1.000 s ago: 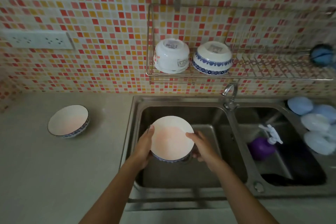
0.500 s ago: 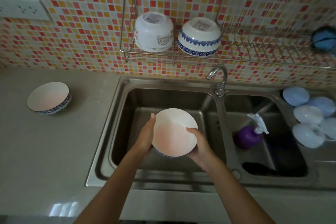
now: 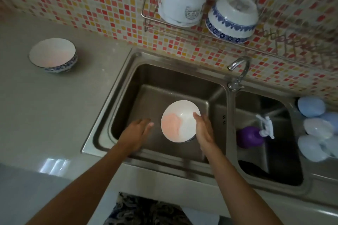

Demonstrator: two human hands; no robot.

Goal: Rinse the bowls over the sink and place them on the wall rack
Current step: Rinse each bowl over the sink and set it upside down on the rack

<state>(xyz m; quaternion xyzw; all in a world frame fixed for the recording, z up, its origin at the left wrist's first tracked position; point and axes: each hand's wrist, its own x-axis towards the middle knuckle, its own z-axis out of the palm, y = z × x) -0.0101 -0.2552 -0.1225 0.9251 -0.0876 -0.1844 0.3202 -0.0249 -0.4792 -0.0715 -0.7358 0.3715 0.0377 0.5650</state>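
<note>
Your right hand (image 3: 204, 130) grips the bowl (image 3: 180, 120) by its right rim, low centre of frame, over the left basin of the sink (image 3: 117, 86); your left hand (image 3: 138, 130) hangs open just beside it, not touching. No water visible from the faucet (image 3: 237, 67). Suggest steadying the bowl with both hands under the spout, tilting so water drains. Wall rack (image 3: 151, 18), top of frame, holds two inverted bowls. Another bowl on the counter (image 3: 53, 55), upper left, awaits.
</note>
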